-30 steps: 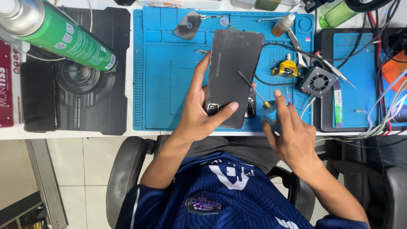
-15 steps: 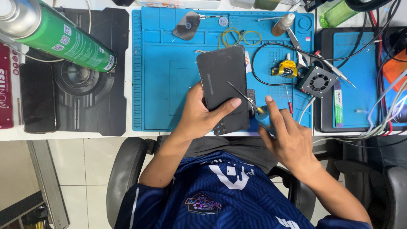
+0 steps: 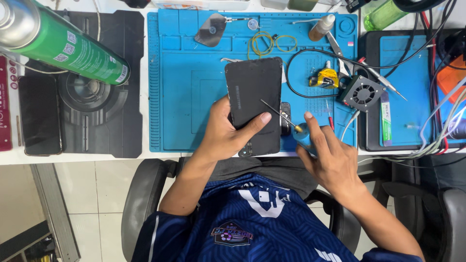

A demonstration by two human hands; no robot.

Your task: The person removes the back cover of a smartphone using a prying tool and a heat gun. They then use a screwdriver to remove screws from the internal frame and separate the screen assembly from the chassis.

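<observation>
A black phone (image 3: pixel 253 92) lies back-up on the blue work mat (image 3: pixel 184 97), near its front edge. My left hand (image 3: pixel 225 133) grips the phone's near end, thumb across its back. My right hand (image 3: pixel 330 160) holds a blue-handled screwdriver (image 3: pixel 291 126); its thin shaft points up-left and its tip rests by the phone's right edge. A small dark part (image 3: pixel 285 118) lies beside the phone, under the shaft.
A green spray can (image 3: pixel 63 46) juts in at top left over a black mat (image 3: pixel 97 97). On the blue mat: yellow rubber bands (image 3: pixel 264 43), a small bottle (image 3: pixel 323 26), a small fan (image 3: pixel 361 93), tweezers, black cable. Another blue mat (image 3: pixel 403 97) and wires sit right.
The phone has been drawn toward the mat's front edge, uncovering the rubber bands. My right hand now holds the screwdriver with its tip at the phone's right edge.
</observation>
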